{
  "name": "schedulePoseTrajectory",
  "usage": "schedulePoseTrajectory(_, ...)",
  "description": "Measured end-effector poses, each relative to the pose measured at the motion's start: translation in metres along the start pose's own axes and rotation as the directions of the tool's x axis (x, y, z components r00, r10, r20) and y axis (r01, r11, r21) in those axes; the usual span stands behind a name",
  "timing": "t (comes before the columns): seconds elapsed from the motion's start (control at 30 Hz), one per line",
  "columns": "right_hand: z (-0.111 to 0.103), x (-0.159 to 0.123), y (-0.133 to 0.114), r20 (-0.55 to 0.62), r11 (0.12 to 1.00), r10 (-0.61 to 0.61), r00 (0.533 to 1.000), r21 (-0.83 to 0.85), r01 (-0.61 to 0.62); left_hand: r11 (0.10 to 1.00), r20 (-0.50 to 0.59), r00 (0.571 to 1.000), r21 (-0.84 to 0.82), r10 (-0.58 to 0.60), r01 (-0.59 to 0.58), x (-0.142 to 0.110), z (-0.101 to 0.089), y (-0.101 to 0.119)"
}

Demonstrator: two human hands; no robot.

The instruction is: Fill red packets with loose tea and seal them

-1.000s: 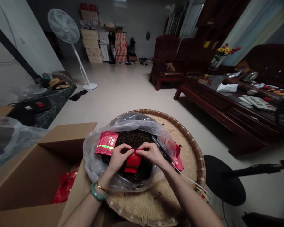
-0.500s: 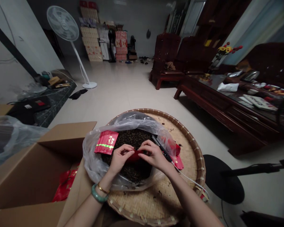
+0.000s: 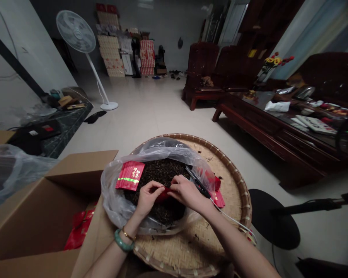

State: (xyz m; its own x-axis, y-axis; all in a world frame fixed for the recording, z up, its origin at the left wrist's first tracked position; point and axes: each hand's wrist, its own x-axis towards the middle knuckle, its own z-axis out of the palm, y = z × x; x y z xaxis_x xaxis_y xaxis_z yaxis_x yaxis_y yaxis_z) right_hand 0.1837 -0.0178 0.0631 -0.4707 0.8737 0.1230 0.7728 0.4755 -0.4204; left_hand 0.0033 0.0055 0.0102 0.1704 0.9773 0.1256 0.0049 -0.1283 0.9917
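Between my fingertips I hold a small red packet above a pile of dark loose tea leaves. My left hand pinches its left side, and my right hand grips its right top edge; the fingers partly cover it. The tea fills an open clear plastic bag on a round woven bamboo tray. A fanned stack of red packets with gold lettering rests on the bag's left side. A black handheld device with a white cord lies just beyond my right hand.
At the left stands an open cardboard box with red packets inside. More red packets lie on the tray's right. A black round stand base is on the floor at right, near a dark wooden table. A white fan stands farther off.
My right hand has shifted slightly left and turned, its fingers now closer to my left hand along the packet's top. The left hand stays nearly in place, still pinching.
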Motion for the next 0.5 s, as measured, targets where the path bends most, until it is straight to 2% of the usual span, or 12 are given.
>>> schedulePoseTrajectory(0.07,0.003,0.0,0.002,-0.121,0.987,0.065,0.99,0.151,-0.047,0.999,-0.059,0.997,-0.018,-0.041,0.04,0.001,0.001,0.0)
schedulePoseTrajectory(0.13,0.009,0.002,0.004,-0.233,0.93,0.188,0.954,0.356,-0.097,0.995,-0.099,0.992,-0.061,-0.079,0.073,0.002,0.004,0.001)
schedulePoseTrajectory(0.2,0.016,0.005,0.006,-0.261,0.844,0.296,0.919,0.522,-0.124,0.99,-0.116,0.987,-0.106,-0.11,0.098,0.002,0.007,0.002)
schedulePoseTrajectory(0.3,0.026,0.008,0.01,-0.137,0.676,0.401,0.906,0.711,-0.192,0.984,-0.119,0.985,-0.139,-0.126,0.109,0.001,0.011,0.003)
schedulePoseTrajectory(0.4,0.031,0.01,0.012,-0.017,0.507,0.481,0.877,0.821,-0.263,0.982,-0.132,0.983,-0.153,-0.127,0.107,0.0,0.013,0.003)
schedulePoseTrajectory(0.5,0.03,0.009,0.012,-0.018,0.457,0.507,0.862,0.854,-0.25,0.972,-0.133,0.979,-0.195,-0.157,0.129,-0.001,0.012,0.004)
